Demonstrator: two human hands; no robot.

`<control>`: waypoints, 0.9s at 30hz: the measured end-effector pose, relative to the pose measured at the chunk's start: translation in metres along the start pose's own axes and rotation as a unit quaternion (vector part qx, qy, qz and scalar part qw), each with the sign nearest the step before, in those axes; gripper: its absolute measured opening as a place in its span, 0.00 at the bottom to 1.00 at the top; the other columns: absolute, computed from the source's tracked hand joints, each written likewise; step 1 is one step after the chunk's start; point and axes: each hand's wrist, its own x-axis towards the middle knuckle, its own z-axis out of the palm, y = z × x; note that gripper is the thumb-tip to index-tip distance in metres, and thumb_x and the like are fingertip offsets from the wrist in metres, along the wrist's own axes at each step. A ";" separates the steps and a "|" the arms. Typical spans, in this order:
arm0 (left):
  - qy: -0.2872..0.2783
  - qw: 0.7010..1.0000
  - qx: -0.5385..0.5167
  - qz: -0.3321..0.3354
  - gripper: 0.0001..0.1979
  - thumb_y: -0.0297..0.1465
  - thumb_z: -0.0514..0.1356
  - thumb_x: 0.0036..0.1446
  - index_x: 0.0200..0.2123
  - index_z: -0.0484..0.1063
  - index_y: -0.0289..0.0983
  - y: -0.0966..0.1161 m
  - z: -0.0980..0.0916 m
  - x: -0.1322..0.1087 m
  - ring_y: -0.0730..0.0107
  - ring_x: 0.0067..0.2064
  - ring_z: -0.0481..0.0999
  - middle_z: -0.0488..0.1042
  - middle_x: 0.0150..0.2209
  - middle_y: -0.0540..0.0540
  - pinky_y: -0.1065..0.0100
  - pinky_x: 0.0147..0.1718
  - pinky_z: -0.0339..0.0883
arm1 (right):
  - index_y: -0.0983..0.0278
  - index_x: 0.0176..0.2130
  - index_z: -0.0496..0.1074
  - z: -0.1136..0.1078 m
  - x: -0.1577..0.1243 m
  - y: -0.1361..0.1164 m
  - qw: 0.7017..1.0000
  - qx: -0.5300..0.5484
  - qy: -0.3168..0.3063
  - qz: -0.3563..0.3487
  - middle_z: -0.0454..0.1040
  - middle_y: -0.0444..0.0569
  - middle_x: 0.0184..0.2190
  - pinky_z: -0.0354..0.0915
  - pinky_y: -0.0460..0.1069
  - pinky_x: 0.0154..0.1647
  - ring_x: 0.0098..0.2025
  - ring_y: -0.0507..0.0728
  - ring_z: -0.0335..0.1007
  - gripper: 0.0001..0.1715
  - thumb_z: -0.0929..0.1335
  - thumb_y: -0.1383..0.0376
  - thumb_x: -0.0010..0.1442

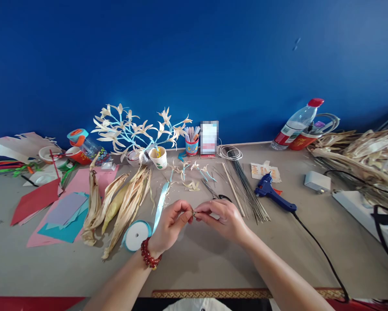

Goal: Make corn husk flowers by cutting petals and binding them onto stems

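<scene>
My left hand [170, 225] and my right hand [220, 218] meet over the middle of the table, fingertips pinching a tiny tan husk piece [194, 212] between them. A red bead bracelet is on my left wrist. Just left of my left hand lies a light blue ribbon spool [135, 235] with its ribbon [160, 205] trailing up the table. Dried corn husks [122, 203] lie further left. Scissors [215, 193] rest right behind my right hand.
A blue glue gun [273, 195] with a black cord lies at right, beside thin wire stems [249, 190]. Husk flowers stand in a paper cup [158, 157] at the back. Coloured paper sheets [61, 211] sit left; a bottle [296, 123] and a husk pile [359, 151] right.
</scene>
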 end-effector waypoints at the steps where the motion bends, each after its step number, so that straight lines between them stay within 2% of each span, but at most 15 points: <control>1: 0.005 1.000 0.000 0.002 0.14 0.40 0.54 0.66 0.32 0.68 0.36 0.000 0.000 0.000 0.68 0.35 0.69 0.69 0.30 0.48 0.68 0.38 0.62 | 0.59 0.39 0.76 0.000 0.000 0.000 1.000 0.006 0.002 0.008 0.82 0.45 0.30 0.68 0.45 0.34 0.30 0.53 0.77 0.05 0.69 0.62 0.66; 8: 0.037 0.999 0.006 0.011 0.12 0.38 0.56 0.66 0.33 0.68 0.36 -0.004 0.004 -0.001 0.69 0.34 0.69 0.69 0.31 0.48 0.69 0.37 0.63 | 0.61 0.41 0.75 0.001 0.001 -0.001 0.999 0.040 0.006 0.022 0.81 0.47 0.32 0.70 0.45 0.36 0.32 0.53 0.77 0.06 0.70 0.62 0.64; 14: 0.047 0.998 0.040 0.020 0.13 0.38 0.55 0.66 0.33 0.69 0.36 -0.003 0.005 -0.003 0.69 0.34 0.70 0.70 0.31 0.48 0.69 0.37 0.63 | 0.61 0.39 0.75 0.001 0.002 -0.003 0.999 0.033 0.014 0.019 0.80 0.46 0.30 0.68 0.45 0.32 0.31 0.53 0.76 0.05 0.69 0.62 0.65; 22: 0.036 0.999 0.022 0.026 0.12 0.36 0.55 0.67 0.32 0.68 0.37 -0.002 0.004 -0.003 0.69 0.34 0.69 0.69 0.30 0.48 0.68 0.38 0.62 | 0.60 0.40 0.73 0.002 0.002 0.001 0.997 -0.033 0.011 -0.065 0.81 0.47 0.31 0.66 0.47 0.33 0.30 0.54 0.76 0.06 0.66 0.64 0.68; 27: 0.039 0.999 -0.009 0.015 0.12 0.36 0.55 0.66 0.32 0.68 0.36 -0.005 0.005 -0.002 0.70 0.34 0.69 0.69 0.30 0.49 0.69 0.37 0.63 | 0.60 0.40 0.74 0.005 0.000 0.004 0.998 -0.043 0.009 -0.049 0.81 0.47 0.30 0.65 0.46 0.33 0.30 0.54 0.76 0.06 0.66 0.63 0.68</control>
